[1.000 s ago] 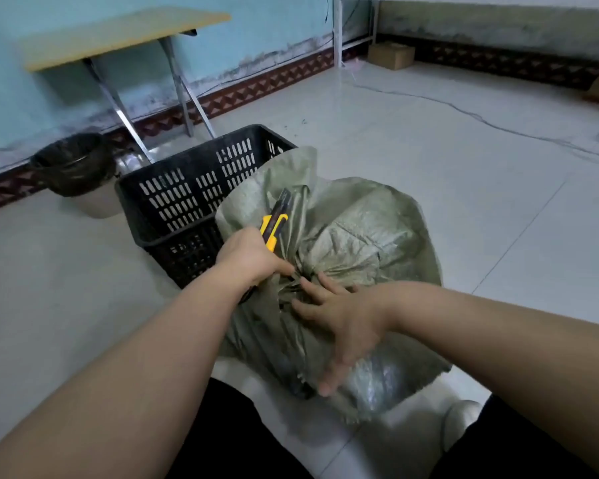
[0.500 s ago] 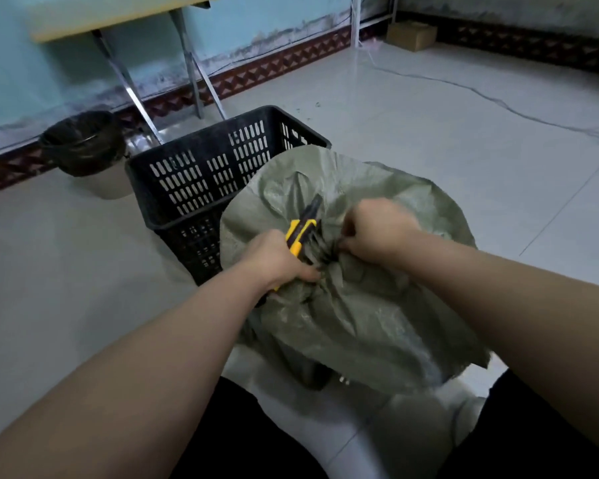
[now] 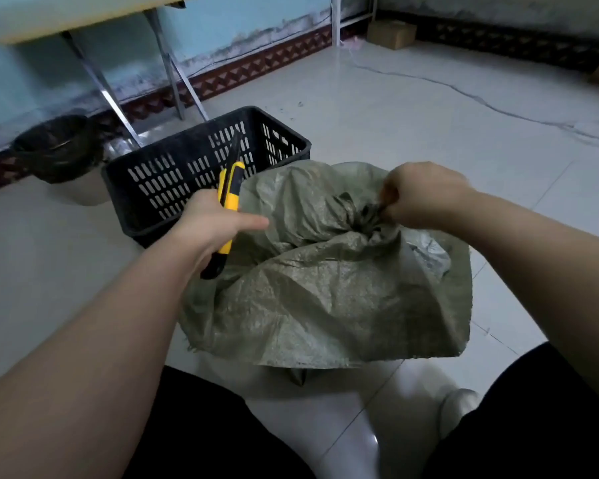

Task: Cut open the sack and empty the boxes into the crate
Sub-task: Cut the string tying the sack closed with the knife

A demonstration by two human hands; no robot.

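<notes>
Sack (image 3: pixel 325 288) sits on the floor just in front of the crate (image 3: pixel 201 167). Right hand (image 3: pixel 426 198), fingers pinched shut, pulls its knotted neck taut; left hand (image 3: pixel 215 219), wrapped around the knife (image 3: pixel 231 188), holds the blade clear, likely for cutting.

Crumpled green woven sack (image 3: pixel 325 292) — neck bunched, black slotted crate (image 3: pixel 173 181) just behind

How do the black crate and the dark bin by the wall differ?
The black crate is rectangular with slotted walls; the bin is round and lined with a dark bag. The crate sits right behind the green sack; the bin stands apart, nearer the wall. Both rest on the tiled floor.
</notes>
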